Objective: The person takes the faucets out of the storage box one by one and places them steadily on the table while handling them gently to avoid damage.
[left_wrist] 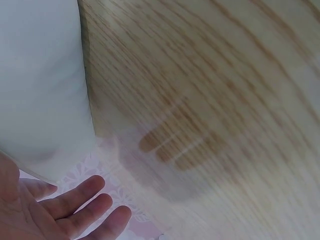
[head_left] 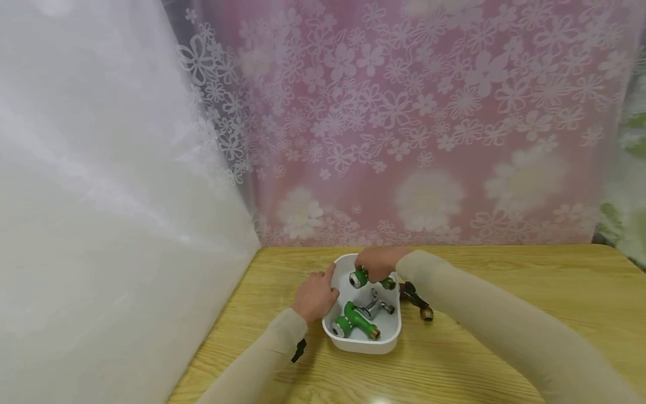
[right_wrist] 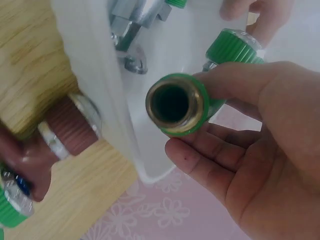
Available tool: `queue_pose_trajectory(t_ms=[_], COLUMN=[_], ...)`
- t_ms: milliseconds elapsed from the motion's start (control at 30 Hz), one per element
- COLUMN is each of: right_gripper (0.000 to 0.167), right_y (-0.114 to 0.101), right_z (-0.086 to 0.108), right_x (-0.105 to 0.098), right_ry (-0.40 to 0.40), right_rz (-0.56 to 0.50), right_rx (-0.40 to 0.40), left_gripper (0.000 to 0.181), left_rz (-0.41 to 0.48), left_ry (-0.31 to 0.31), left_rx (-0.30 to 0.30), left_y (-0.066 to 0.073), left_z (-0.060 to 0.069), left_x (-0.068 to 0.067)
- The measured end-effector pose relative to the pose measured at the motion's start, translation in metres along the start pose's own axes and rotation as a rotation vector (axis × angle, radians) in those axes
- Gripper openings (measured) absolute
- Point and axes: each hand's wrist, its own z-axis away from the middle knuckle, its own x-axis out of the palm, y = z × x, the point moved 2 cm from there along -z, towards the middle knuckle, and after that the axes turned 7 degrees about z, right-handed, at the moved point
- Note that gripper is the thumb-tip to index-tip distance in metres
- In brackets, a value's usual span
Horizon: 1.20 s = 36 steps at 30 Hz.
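My right hand (head_left: 379, 262) grips a green tap (head_left: 359, 278) over the far part of a white basin (head_left: 367, 348); in the right wrist view, the tap's brass-rimmed opening (right_wrist: 175, 105) faces the camera between thumb and fingers. At the basin's left rim, my left hand (head_left: 315, 295) touches the edge with its fingers extended, and in the left wrist view those fingers (left_wrist: 82, 205) are loosely spread beside the white wall. Inside the basin lie another green tap (head_left: 358, 321) with a brass end and a chrome tap (head_left: 374, 308).
Right of the basin, on the wooden table (head_left: 504, 303), lies a dark tap with a brass end (head_left: 427, 313), partly under my right forearm. The right wrist view shows a brown-handled tap (right_wrist: 75, 125) and a green handle (right_wrist: 12, 205) there. A flowered curtain (head_left: 429, 112) hangs behind the table.
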Motion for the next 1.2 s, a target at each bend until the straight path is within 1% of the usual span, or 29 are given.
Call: queue_pose_trajectory(t_ms=[167, 367, 567, 667, 800, 1067, 1200], right_gripper=[0.028, 0.028, 0.035, 0.037, 0.036, 0.040, 0.041], right_y=[0.000, 0.005, 0.015, 0.021, 0.030, 0.050, 0.060], right_z=[0.021, 0.042, 0.064, 0.073, 0.082, 0.100, 0.113], right_x=[-0.005, -0.005, -0.002, 0.000, 0.005, 0.017, 0.020], right_ry=[0.008, 0.011, 0.021, 0.022, 0.026, 0.059, 0.065], right_rz=[-0.029, -0.035, -0.018, -0.016, -0.030, 0.010, -0.011], right_rx=[0.007, 0.015, 0.007, 0.020, 0.046, 0.081, 0.088], left_gripper=[0.063, 0.063, 0.063, 0.063, 0.063, 0.064, 0.063], left_rz=[0.002, 0.007, 0.033, 0.043, 0.034, 0.018, 0.009], left_ry=[0.000, 0.009, -0.010, -0.010, -0.008, -0.004, 0.004], left_rx=[-0.007, -0.001, -0.004, -0.008, -0.013, -0.015, -0.012], left_y=[0.000, 0.003, 0.004, 0.004, 0.003, 0.001, 0.000], left_z=[0.000, 0.002, 0.003, 0.003, 0.003, 0.000, 0.000], left_x=[0.000, 0.000, -0.002, -0.003, -0.003, 0.001, 0.002])
